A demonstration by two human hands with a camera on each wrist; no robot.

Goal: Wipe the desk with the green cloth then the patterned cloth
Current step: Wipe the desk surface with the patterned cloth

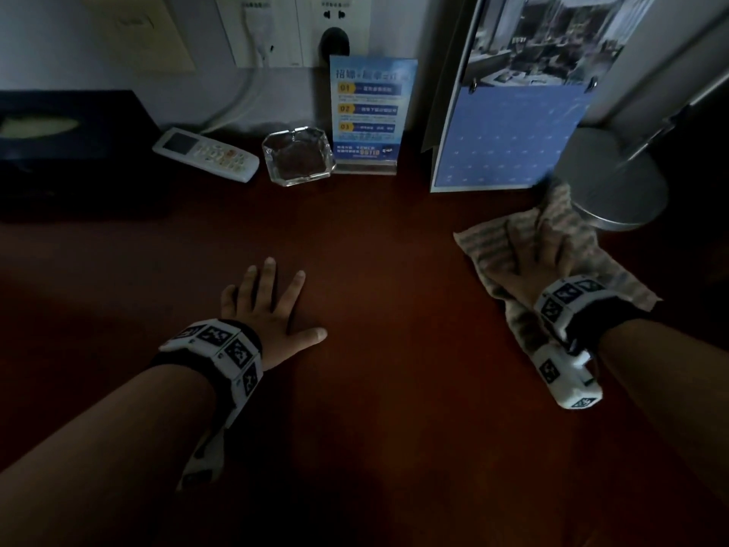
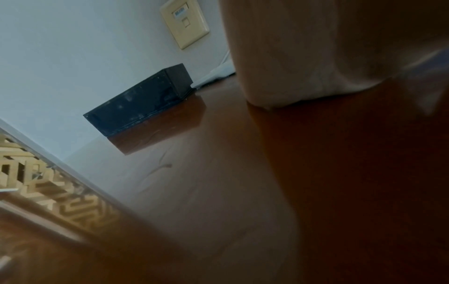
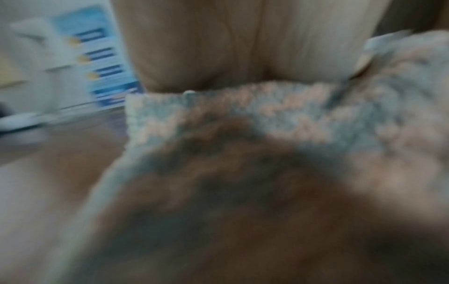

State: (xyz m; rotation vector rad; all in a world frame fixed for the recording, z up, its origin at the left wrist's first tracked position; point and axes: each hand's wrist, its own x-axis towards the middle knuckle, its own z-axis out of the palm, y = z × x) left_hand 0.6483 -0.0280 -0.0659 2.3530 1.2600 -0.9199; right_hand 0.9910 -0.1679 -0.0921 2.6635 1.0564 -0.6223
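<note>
While the left hand rests flat and empty on the desk, the right hand presses straight fingers on the patterned cloth, right under them by the lamp base, so it is nearer.

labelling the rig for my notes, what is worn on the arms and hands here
Both forearms are bare, without sleeves. Each wrist carries a black strap with a band of white blocks printed with black square markers: left wrist band, right wrist band. The left hand and right hand are ungloved.
</note>
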